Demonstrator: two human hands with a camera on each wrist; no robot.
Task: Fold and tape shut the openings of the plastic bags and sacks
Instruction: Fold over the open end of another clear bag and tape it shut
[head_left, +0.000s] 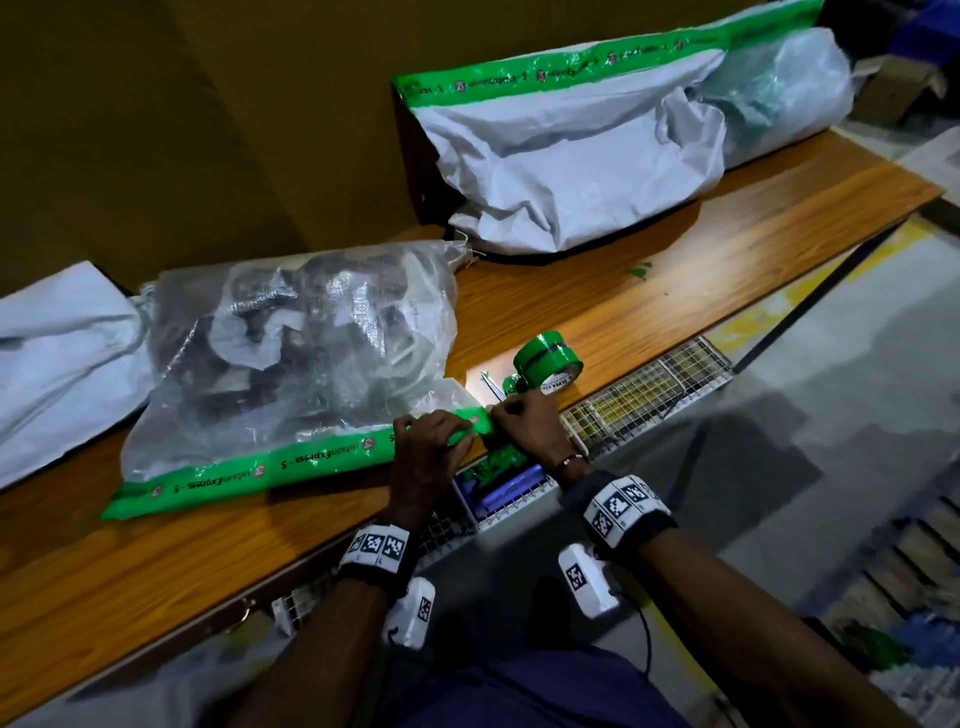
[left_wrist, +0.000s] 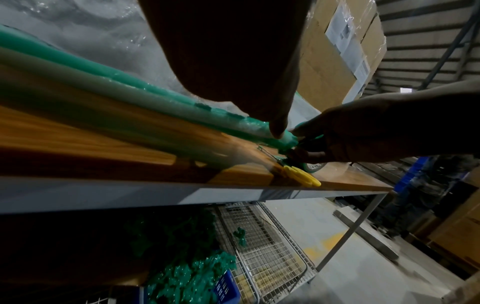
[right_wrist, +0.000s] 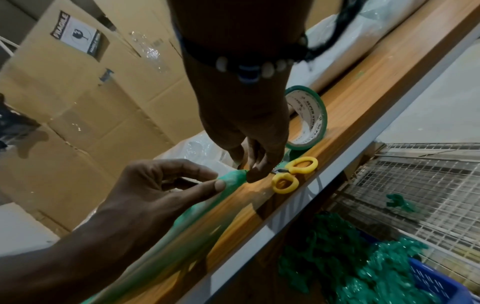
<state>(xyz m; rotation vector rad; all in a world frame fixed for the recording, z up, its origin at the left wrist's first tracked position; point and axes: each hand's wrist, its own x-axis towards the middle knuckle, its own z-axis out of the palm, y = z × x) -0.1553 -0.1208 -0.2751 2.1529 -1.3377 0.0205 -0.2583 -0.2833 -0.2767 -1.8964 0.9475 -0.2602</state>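
Note:
A clear plastic bag (head_left: 301, 353) with dark contents lies on the wooden table (head_left: 675, 270). Its folded opening faces me under a long strip of green printed tape (head_left: 260, 470). My left hand (head_left: 457, 434) pinches the right end of that taped edge, thumb (right_wrist: 221, 184) on top. My right hand (head_left: 501, 415) pinches the tape's end right beside it, at the bag's corner. A green tape roll (head_left: 548, 364) stands just behind my right hand. Yellow-handled scissors (right_wrist: 293, 174) lie at the table's front edge beside the roll.
A white sack (head_left: 571, 156) with a green taped top stands at the back right, another white sack (head_left: 62, 353) at the left. Cardboard boxes (head_left: 156, 104) wall the far side. Below the table's edge are a wire basket (head_left: 649, 384) and a blue crate (head_left: 498, 483) with green scraps.

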